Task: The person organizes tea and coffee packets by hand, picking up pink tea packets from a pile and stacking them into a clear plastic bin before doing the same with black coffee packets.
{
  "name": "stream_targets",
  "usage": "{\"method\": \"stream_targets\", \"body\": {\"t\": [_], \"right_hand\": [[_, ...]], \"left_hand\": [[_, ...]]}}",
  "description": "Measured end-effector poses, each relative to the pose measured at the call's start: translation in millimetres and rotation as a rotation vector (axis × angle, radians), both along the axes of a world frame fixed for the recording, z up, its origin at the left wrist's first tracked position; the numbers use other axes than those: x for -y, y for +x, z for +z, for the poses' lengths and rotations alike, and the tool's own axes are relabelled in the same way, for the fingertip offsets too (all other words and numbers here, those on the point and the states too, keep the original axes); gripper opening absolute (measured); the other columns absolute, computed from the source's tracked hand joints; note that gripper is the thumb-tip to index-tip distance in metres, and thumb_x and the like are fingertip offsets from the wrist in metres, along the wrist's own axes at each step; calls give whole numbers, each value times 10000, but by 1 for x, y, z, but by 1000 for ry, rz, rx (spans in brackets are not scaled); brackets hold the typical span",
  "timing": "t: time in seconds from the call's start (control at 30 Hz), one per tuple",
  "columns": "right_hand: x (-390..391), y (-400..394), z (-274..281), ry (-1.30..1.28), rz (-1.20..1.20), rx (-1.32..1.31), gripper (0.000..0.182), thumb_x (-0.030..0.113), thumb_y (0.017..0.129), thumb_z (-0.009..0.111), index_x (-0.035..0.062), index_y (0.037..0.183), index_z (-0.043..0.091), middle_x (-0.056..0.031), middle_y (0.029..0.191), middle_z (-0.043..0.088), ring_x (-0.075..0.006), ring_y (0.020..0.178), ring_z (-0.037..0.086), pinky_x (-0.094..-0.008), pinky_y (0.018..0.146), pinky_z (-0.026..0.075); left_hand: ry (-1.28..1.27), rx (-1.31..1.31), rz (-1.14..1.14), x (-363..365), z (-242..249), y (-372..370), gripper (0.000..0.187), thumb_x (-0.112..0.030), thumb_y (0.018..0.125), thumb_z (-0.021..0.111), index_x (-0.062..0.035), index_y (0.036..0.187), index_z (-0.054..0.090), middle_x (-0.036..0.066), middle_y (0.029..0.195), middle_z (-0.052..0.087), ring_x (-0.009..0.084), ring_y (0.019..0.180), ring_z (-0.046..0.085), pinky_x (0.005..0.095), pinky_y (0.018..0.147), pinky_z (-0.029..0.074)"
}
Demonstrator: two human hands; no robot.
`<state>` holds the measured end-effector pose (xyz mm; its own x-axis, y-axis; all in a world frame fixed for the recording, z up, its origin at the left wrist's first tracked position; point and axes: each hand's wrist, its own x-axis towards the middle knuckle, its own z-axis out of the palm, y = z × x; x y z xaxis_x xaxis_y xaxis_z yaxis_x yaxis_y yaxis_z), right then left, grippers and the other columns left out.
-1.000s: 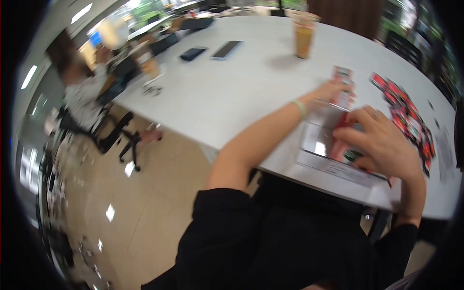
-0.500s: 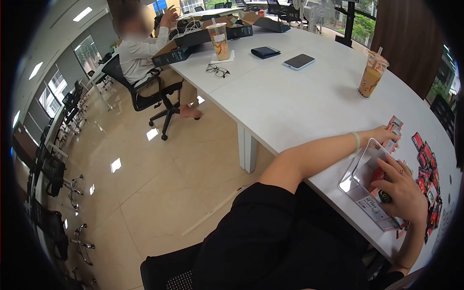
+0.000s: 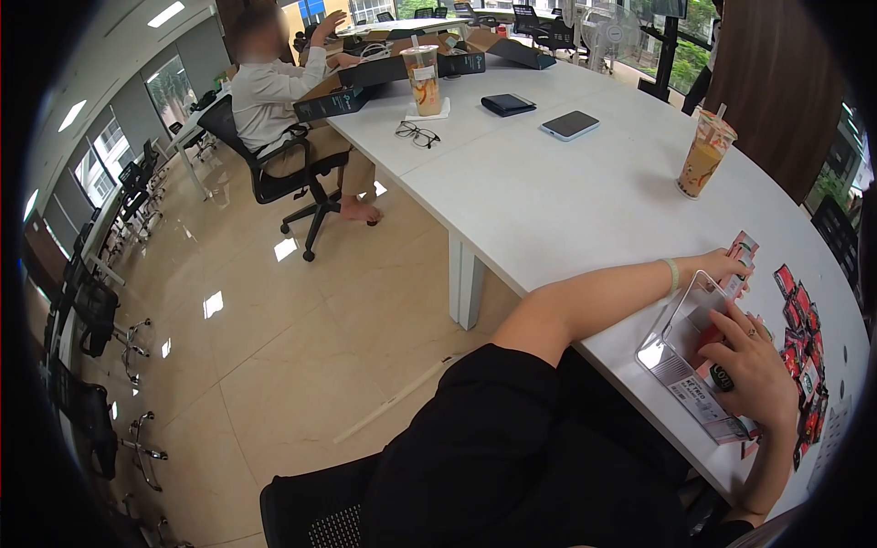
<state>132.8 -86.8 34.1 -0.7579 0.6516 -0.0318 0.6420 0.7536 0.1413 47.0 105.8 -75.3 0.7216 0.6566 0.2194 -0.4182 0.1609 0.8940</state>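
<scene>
My left hand (image 3: pixel 724 268) is closed round a pink and white box (image 3: pixel 742 250) near the table's right side. My right hand (image 3: pixel 756 370) reaches over a clear plastic container (image 3: pixel 665 352), its fingers spread and partly inside. Red and green printed packaging shows under the right fingers; I cannot make out whether they grip it. A white label (image 3: pixel 702 402) is on the container's near side. Many small red and black packets (image 3: pixel 804 333) lie in a strip just right of my right hand.
On the white table (image 3: pixel 548 210) stand two drink cups (image 3: pixel 705 157), (image 3: pixel 423 82) near a phone (image 3: pixel 570 124), a dark wallet (image 3: pixel 508 104) and glasses (image 3: pixel 418 134). Open dark boxes (image 3: pixel 333 103) lie at the far end, beside a seated person (image 3: pixel 274 96).
The view has shifted slightly. My hands stay at the box and container with little movement. The seated person's raised hand has moved a little, and their other hand now shows near the boxes.
</scene>
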Motion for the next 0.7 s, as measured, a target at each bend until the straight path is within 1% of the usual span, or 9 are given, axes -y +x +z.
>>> {"method": "stream_targets", "body": {"t": [0.4, 0.47, 0.6, 0.7], "right_hand": [[1, -1, 0, 28, 2, -8, 465, 61, 448, 731, 89, 883, 568, -141, 1212, 430, -318, 1211, 332, -439, 994, 282], [1, -2, 0, 41, 12, 16, 455, 70, 458, 731, 90, 883, 569, -139, 1208, 432, -314, 1212, 329, -431, 998, 278], [-1, -1, -2, 34, 15, -12, 441, 80, 469, 730, 92, 880, 569, -137, 1209, 432, -311, 1216, 324, -426, 997, 276], [-1, -1, 1, 37, 18, 3, 436, 92, 485, 724, 97, 895, 574, -138, 1209, 433, -310, 1219, 320, -425, 991, 277]], "left_hand": [[-2, -10, -23, -1, -1, 1, 265, -257, 807, 598, -52, 938, 492, 102, 836, 583, 163, 737, 586, 300, 654, 505], [40, -13, 13, -3, -3, 2, 264, -272, 815, 587, -54, 935, 498, 102, 834, 586, 167, 738, 589, 299, 644, 507], [5, -14, -16, 0, -3, 0, 276, -296, 822, 574, -54, 935, 502, 104, 830, 589, 170, 737, 592, 297, 634, 509], [48, -73, 31, 5, 6, -3, 292, -311, 822, 570, -48, 930, 505, 105, 824, 591, 170, 735, 593, 297, 627, 509]]}}
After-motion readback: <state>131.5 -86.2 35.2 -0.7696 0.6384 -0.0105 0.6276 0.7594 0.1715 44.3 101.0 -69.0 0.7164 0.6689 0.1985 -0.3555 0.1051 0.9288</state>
